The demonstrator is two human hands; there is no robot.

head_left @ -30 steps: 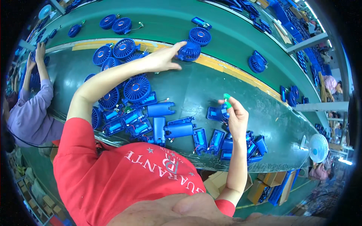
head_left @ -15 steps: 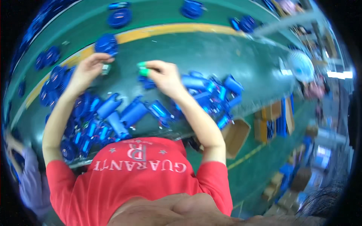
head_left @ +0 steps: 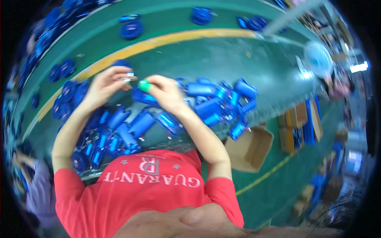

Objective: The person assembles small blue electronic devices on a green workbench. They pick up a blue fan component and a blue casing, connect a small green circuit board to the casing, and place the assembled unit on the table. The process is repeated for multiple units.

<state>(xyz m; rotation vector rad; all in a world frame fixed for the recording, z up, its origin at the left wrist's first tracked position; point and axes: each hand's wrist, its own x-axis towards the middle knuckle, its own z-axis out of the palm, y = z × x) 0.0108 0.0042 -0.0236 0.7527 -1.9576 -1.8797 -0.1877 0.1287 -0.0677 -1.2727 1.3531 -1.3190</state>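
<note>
My left hand (head_left: pixel 106 84) holds a small silvery part (head_left: pixel 127 76) at its fingertips, with a blue round piece just behind it. My right hand (head_left: pixel 166 92) grips a small tool with a green handle (head_left: pixel 144 85), its tip brought close to the silvery part. Both hands meet above the green workbench (head_left: pixel 190 59). Below them lie several blue cylindrical housings (head_left: pixel 135 127) in a heap against my red shirt.
More blue housings (head_left: pixel 222 104) pile to the right. Blue round fan grilles (head_left: pixel 131 29) sit on the conveyor beyond the yellow stripe and at the left (head_left: pixel 67 67). An open cardboard box (head_left: pixel 250 147) stands on the floor right. Another person's sleeve (head_left: pixel 35 194) shows lower left.
My left hand came back from reaching across the belt and now meets my right hand at the middle. The view swung so the bench sits more squarely ahead.
</note>
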